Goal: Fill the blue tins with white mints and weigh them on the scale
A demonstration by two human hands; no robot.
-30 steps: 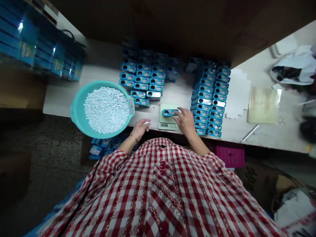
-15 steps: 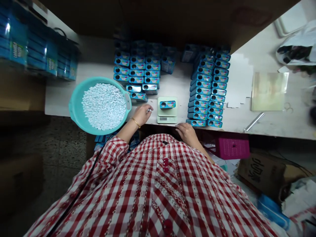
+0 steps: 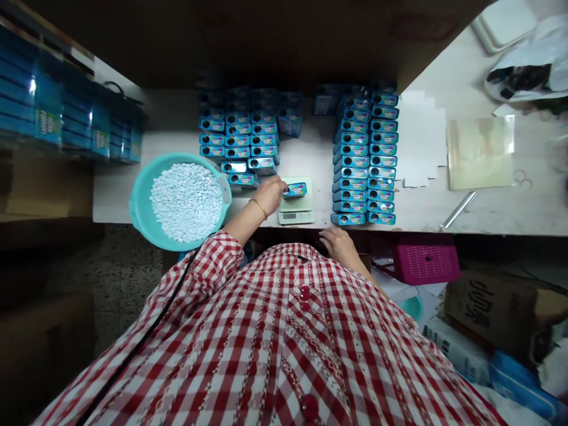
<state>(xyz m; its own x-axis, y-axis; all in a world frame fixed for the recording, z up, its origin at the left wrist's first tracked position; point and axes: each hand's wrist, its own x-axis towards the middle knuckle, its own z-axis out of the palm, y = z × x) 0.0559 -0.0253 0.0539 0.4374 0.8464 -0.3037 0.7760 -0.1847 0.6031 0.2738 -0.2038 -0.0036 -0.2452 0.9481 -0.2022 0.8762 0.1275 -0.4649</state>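
A small blue tin [image 3: 296, 189] lies on a pale green scale [image 3: 296, 204] at the table's front edge. My left hand [image 3: 270, 192] has its fingers pinched together at the tin's left end; earlier frames showed small white tablets in them. My right hand [image 3: 338, 242] rests below the table edge, fingers loosely spread and holding nothing. A teal basin [image 3: 142, 195] full of white tablets [image 3: 186, 201] sits to the left.
Rows of blue tins [image 3: 239, 139] stand behind the scale and in a second block [image 3: 366, 160] to its right. White card sheets [image 3: 419, 142], a pale board [image 3: 481, 151] and a metal rod [image 3: 458, 210] lie farther right. A pink basket [image 3: 428, 263] sits under the table.
My right hand let go of the tin on the scale and dropped below the table edge. My left hand moved right from beside the basin to the tin.
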